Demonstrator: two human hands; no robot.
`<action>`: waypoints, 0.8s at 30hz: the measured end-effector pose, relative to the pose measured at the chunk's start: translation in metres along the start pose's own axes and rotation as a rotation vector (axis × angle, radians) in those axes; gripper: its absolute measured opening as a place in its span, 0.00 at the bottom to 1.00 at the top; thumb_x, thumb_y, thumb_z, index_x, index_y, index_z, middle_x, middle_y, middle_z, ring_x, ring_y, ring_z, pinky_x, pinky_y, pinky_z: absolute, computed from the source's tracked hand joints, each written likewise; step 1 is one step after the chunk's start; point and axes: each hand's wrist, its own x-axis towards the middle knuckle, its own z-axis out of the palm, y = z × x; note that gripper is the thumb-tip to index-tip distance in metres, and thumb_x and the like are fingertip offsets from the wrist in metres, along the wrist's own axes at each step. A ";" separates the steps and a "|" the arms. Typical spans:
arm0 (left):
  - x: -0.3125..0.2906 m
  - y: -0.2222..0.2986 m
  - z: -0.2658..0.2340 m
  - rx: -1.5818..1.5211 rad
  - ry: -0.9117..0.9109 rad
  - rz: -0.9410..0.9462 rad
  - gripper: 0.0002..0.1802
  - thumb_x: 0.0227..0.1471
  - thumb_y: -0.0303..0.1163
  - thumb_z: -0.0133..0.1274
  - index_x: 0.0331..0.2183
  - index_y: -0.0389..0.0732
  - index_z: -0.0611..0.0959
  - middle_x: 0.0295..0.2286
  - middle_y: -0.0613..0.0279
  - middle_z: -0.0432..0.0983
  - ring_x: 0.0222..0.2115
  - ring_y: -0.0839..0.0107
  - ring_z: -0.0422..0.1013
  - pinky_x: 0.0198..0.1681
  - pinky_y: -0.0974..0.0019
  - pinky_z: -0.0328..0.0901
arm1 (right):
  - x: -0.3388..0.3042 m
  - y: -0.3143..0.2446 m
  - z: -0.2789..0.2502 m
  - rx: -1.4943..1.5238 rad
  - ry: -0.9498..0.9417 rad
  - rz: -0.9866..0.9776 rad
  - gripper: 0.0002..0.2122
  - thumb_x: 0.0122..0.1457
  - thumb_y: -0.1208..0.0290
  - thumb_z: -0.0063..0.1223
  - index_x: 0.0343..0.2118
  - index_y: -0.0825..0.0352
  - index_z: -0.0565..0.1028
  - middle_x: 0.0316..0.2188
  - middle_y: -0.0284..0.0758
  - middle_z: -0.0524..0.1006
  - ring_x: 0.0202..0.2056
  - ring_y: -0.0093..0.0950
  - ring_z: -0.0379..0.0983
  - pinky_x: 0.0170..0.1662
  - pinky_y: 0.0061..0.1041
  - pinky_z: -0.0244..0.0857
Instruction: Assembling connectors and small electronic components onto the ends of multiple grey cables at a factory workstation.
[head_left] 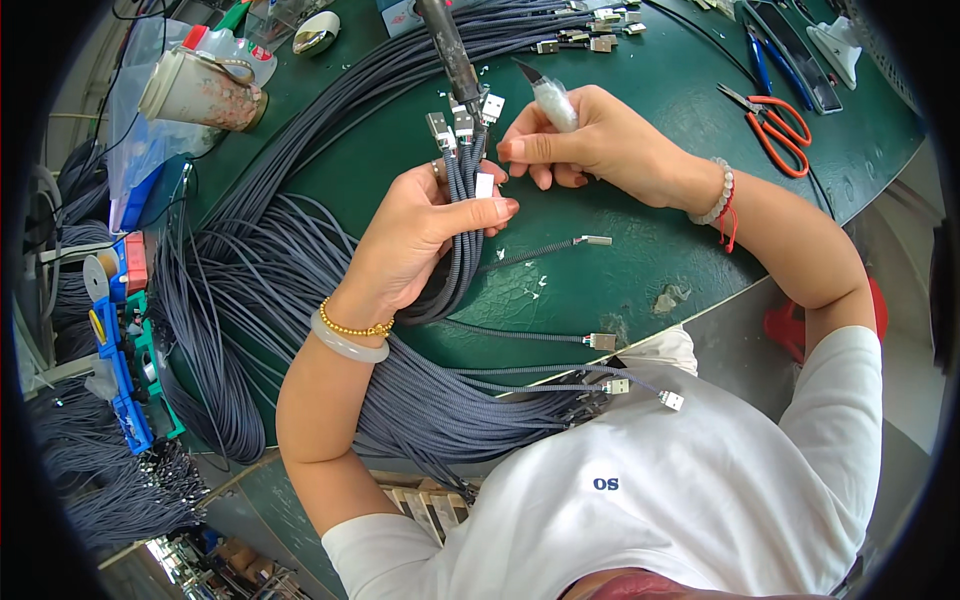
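My left hand (pixel 395 235) is closed round a bunch of grey braided USB cables (pixel 466 250), thumb across the front. Their metal plugs (pixel 461 124) stick up above my fingers, and a small white tag (pixel 485 186) shows beside the thumb. My right hand (pixel 625 145) pinches a small knife (pixel 554 104) by its white-wrapped handle, its dark pointed blade tilted up and left, apart from the plugs. Some of the right fingertips are close to the cable bunch. A dark rod-shaped tool (pixel 450 50) hangs down from the top edge, its tip just behind the plugs.
Long grey cables (pixel 450 410) spread over the green table (pixel 640 270) and against my white shirt. Orange-handled pliers (pixel 775 130), blue-handled pliers (pixel 770 70) and a phone (pixel 795 55) lie at the far right. A patterned cup (pixel 200 90) stands at the far left.
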 end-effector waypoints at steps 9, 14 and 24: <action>0.004 0.000 -0.006 0.079 -0.047 0.032 0.16 0.40 0.24 0.57 0.34 0.33 0.71 0.27 0.59 0.72 0.28 0.73 0.70 0.36 0.72 0.65 | 0.002 0.012 0.013 -0.047 -0.046 -0.106 0.07 0.50 0.71 0.54 0.27 0.71 0.73 0.21 0.30 0.72 0.21 0.16 0.67 0.22 0.14 0.59; 0.001 0.009 -0.011 -0.008 -0.014 -0.052 0.13 0.42 0.24 0.55 0.32 0.33 0.70 0.28 0.52 0.73 0.28 0.69 0.72 0.33 0.71 0.67 | 0.005 0.013 0.008 0.004 0.119 -0.237 0.08 0.51 0.71 0.53 0.28 0.72 0.73 0.22 0.31 0.73 0.23 0.17 0.68 0.26 0.15 0.64; 0.007 0.009 -0.011 0.015 0.101 -0.004 0.15 0.43 0.27 0.55 0.34 0.32 0.71 0.28 0.52 0.74 0.27 0.70 0.72 0.31 0.73 0.68 | 0.010 0.005 0.000 0.120 0.074 -0.163 0.09 0.52 0.72 0.51 0.32 0.73 0.71 0.26 0.36 0.75 0.30 0.22 0.73 0.36 0.18 0.68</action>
